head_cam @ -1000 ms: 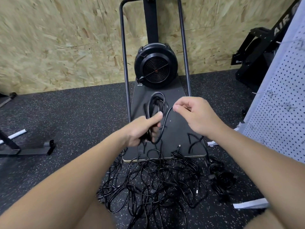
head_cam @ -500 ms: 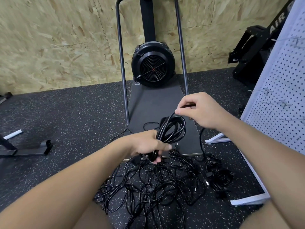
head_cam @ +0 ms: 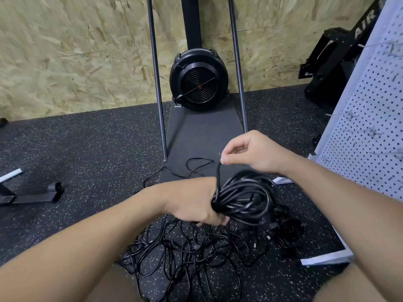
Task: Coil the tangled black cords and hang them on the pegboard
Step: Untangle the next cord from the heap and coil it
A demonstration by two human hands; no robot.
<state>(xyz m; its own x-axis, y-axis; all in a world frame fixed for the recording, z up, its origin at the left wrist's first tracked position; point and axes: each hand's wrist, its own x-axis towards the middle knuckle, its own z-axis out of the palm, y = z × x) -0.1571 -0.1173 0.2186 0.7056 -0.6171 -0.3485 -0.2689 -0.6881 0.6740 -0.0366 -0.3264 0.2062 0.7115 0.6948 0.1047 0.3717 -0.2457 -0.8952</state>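
My left hand [head_cam: 192, 201] grips a coil of black cord [head_cam: 246, 197] at its left side, the loops lying out to the right. Just above it, my right hand [head_cam: 250, 152] pinches the free end of that cord, which runs down into the coil. Below both hands a tangled pile of black cords [head_cam: 192, 247] spreads over the speckled floor. A smaller bunch of cord [head_cam: 287, 229] lies at the pile's right. The white pegboard [head_cam: 370, 118], with several wire hooks, stands at the right edge.
A black fan machine [head_cam: 198, 81] on a dark flat base [head_cam: 202, 136] with two upright bars stands straight ahead against the chipboard wall. Another black machine [head_cam: 333, 68] sits behind the pegboard. The pegboard's white foot [head_cam: 327, 258] lies on the floor at right. A black metal foot [head_cam: 32, 195] lies left.
The coil has come lower and nearer to me in my left hand and has grown thicker. My right hand has swung down over the coil, laying cord onto it.
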